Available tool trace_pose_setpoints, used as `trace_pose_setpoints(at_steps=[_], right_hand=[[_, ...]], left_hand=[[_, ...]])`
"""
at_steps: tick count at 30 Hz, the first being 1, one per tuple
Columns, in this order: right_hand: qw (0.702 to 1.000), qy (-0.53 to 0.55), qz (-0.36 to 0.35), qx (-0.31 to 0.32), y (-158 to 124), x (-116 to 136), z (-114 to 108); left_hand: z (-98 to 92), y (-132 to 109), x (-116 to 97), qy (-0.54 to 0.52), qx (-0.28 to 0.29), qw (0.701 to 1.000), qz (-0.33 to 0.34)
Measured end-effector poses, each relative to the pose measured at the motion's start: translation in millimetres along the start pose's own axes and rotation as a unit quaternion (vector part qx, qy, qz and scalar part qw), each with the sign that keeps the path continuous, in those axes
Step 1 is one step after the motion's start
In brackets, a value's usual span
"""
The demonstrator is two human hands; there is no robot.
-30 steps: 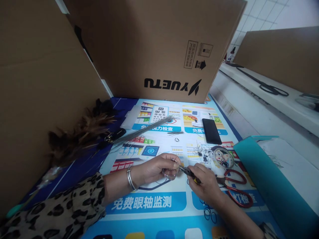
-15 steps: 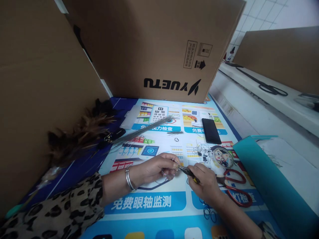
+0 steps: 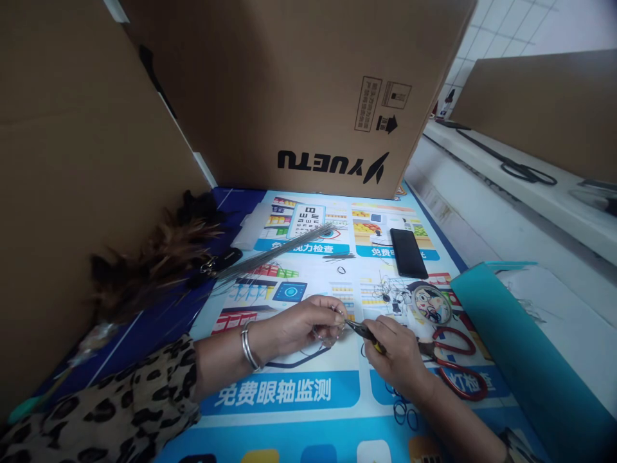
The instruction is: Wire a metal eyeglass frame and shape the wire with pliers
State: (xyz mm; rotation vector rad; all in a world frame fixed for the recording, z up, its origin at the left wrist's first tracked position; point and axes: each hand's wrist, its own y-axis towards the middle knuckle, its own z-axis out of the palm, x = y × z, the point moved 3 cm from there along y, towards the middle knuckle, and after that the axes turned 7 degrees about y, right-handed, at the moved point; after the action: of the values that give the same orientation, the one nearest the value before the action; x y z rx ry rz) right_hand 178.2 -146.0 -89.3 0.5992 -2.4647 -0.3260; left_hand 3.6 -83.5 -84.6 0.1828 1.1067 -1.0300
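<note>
My left hand (image 3: 318, 321), with silver bangles on its wrist, pinches a thin wire ring (image 3: 341, 310) between thumb and fingers. Part of the ring is hidden behind the fingers, and its fine detail is too small to make out. My right hand (image 3: 398, 350) is closed around pliers (image 3: 359, 328) with dark and yellow handles. The pliers' narrow jaws point left and meet the ring at my left fingertips. Red-handled scissors (image 3: 460, 363) lie just right of my right hand. Several dark rings (image 3: 405, 415) rest on the table below it.
A bundle of thin wires (image 3: 284, 252) lies beyond my left hand, near brown feathers (image 3: 144, 263). A black phone (image 3: 409, 253) and wire scraps (image 3: 388, 294) lie farther right. A teal box (image 3: 520, 347) borders the right; a large cardboard box (image 3: 308, 96) stands behind.
</note>
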Motion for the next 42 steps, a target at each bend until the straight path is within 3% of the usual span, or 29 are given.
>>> trace_pose_setpoints(at_steps=[10, 27, 42], right_hand=[[0.998, 0.031, 0.043, 0.032, 2.3, -1.1, -0.9], [1.0, -0.011, 0.008, 0.013, 0.2, -2.3, -2.5], [0.997, -0.074, -0.034, -0.003, 1.8, 5.0, -6.3]], left_hand=[[4.2, -0.7, -4.0, 0.028, 0.014, 0.998, 0.048], [6.4, -3.7, -8.2, 0.17, -0.031, 0.981, 0.091], [12.1, -8.7, -9.3, 0.125, -0.037, 0.989, 0.073]])
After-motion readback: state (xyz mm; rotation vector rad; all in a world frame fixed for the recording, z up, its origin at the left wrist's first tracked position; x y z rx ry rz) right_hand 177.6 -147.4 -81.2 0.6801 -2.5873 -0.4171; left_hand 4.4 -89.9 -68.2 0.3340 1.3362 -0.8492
